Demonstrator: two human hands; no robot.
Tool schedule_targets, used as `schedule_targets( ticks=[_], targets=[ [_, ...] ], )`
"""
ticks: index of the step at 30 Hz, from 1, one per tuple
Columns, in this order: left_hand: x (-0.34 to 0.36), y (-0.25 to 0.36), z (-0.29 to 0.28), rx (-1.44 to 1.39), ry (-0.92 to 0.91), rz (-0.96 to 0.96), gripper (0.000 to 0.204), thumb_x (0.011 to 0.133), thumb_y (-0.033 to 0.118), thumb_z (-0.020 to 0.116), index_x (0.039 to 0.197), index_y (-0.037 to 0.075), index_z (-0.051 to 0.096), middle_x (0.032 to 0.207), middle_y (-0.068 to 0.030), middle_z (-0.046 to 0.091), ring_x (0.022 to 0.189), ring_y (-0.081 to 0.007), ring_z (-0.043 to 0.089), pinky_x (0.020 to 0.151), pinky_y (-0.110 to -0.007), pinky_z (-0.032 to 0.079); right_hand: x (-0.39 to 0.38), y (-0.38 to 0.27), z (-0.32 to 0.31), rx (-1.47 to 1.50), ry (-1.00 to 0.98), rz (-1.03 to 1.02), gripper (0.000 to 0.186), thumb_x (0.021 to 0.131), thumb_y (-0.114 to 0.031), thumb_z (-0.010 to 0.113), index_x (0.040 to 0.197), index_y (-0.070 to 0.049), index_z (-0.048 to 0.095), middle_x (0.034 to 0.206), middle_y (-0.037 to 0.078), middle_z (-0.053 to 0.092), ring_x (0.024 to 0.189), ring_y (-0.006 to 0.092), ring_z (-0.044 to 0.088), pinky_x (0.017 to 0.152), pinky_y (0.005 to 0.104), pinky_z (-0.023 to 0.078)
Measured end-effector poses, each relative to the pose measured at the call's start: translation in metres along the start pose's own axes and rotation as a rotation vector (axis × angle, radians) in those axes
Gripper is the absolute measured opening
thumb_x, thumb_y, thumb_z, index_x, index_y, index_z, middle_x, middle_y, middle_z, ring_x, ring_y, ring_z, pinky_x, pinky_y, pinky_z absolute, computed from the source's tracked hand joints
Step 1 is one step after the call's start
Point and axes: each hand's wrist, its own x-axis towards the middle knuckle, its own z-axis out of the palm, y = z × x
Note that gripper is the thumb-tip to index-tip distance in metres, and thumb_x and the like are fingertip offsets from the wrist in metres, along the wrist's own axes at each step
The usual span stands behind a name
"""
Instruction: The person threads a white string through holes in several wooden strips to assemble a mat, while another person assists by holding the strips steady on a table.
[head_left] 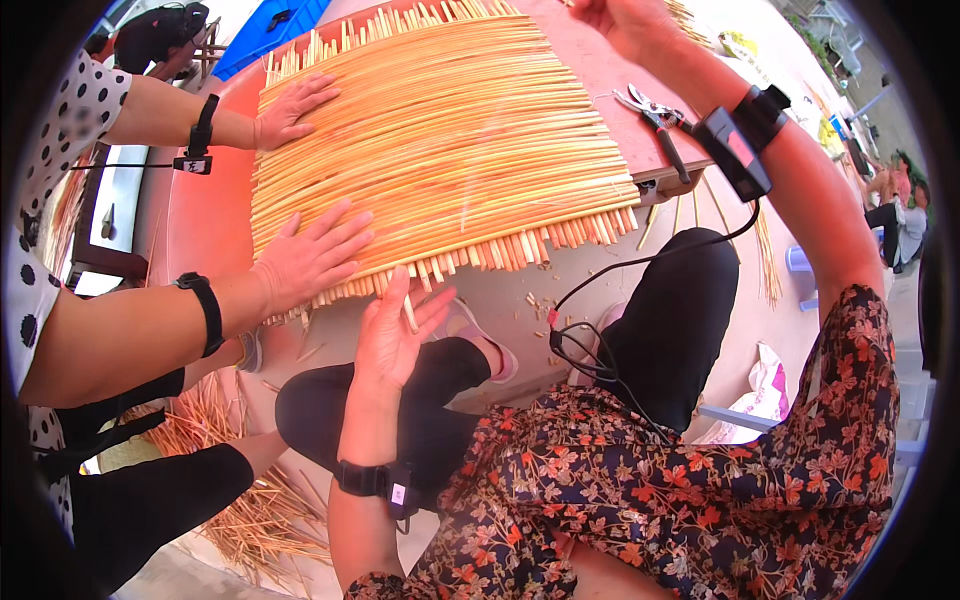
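Note:
A mat of pale straw-coloured sticks lies on a pink board, with uneven ends along two edges. My left hand is under its near edge, palm up, with curled fingers and a short stick upright between thumb and fingers. My right hand is raised past the mat's far right corner at the top edge; its fingers are bent together, and what they hold is too small to make out. A co-worker's two hands press flat on the mat's left part. Pruning shears lie to the right of the mat.
A blue crate stands at the back left. Loose sticks are piled on the floor at lower left. A black cable hangs from my right wrist device over my leg. A white and pink sack sits at right. Other people are at far right.

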Motion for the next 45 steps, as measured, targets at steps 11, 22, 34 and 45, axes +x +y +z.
schedule_targets(
  ticks=[11, 22, 34, 45],
  targets=[
    [-0.025, 0.042, 0.033, 0.941, 0.317, 0.717, 0.012, 0.083, 0.01, 0.069, 0.085, -0.002, 0.064, 0.079, -0.0097, 0.067, 0.067, -0.0147, 0.064, 0.059, -0.026, 0.049, -0.02, 0.001, 0.031, 0.034, -0.25, 0.008, 0.009, 0.093, -0.016, 0.058, 0.092, -0.008, 0.055, 0.083, 0.005, 0.061, 0.067, 0.012, 0.057, 0.059, 0.0254, 0.048],
    [0.056, 0.037, 0.066, 1.497, 0.035, 0.765, 0.013, 0.079, 0.011, 0.066, 0.081, -0.002, 0.062, 0.084, -0.0107, 0.059, 0.069, -0.019, 0.058, 0.065, -0.031, 0.046, -0.032, 0.017, -0.007, 0.353, 0.083, -0.105, 0.012, 0.095, -0.015, 0.053, 0.095, -0.003, 0.055, 0.085, 0.007, 0.06, 0.079, 0.0195, 0.063, 0.077, 0.0319, 0.055],
    [0.057, 0.087, 0.085, 0.692, -0.209, 0.375, 0.016, 0.089, 0.02, 0.064, 0.087, 0.004, 0.062, 0.079, -0.0009, 0.062, 0.069, -0.0051, 0.055, 0.061, -0.019, 0.042, -0.08, 0.036, -0.021, 0.232, 0.02, 0.014, 0.011, 0.093, -0.015, 0.057, 0.093, -0.005, 0.059, 0.09, 0.007, 0.064, 0.085, 0.02, 0.067, 0.079, 0.0316, 0.057],
    [0.073, 0.09, 0.088, 0.669, -0.109, 0.23, 0.013, 0.089, 0.022, 0.064, 0.089, 0.008, 0.063, 0.079, 0.0013, 0.063, 0.073, -0.0053, 0.059, 0.061, -0.018, 0.045, -0.138, 0.06, 0.055, -0.21, -0.328, 0.413, 0.016, 0.088, -0.009, 0.057, 0.095, 0.005, 0.059, 0.071, 0.007, 0.062, 0.055, 0.0117, 0.061, 0.048, 0.026, 0.051]
  ],
)
